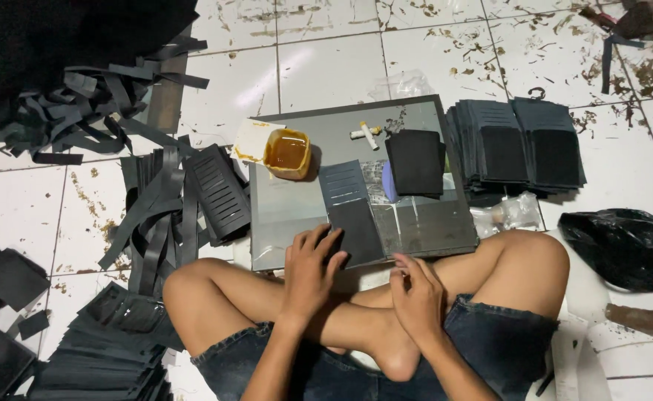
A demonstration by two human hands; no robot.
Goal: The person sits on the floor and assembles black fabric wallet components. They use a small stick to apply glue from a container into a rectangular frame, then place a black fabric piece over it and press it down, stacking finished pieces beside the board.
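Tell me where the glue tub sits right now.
In the head view, the yellow glue tub sits on the far left corner of the grey work board, just left of the slotted black piece under the left hand.

A white tiled floor (326,67) carries a grey board (430,223) at centre, black strips (96,104) upper left, stacked black pieces (519,145) right, more stacks (111,349) lower left, a black bag (627,245) far right.

We see a grey work board (430,226), a black slotted leather panel (350,212), an amber-filled yellowed cup (287,153), black strips (148,223), white stained floor tiles (326,67), blue denim shorts (490,341).
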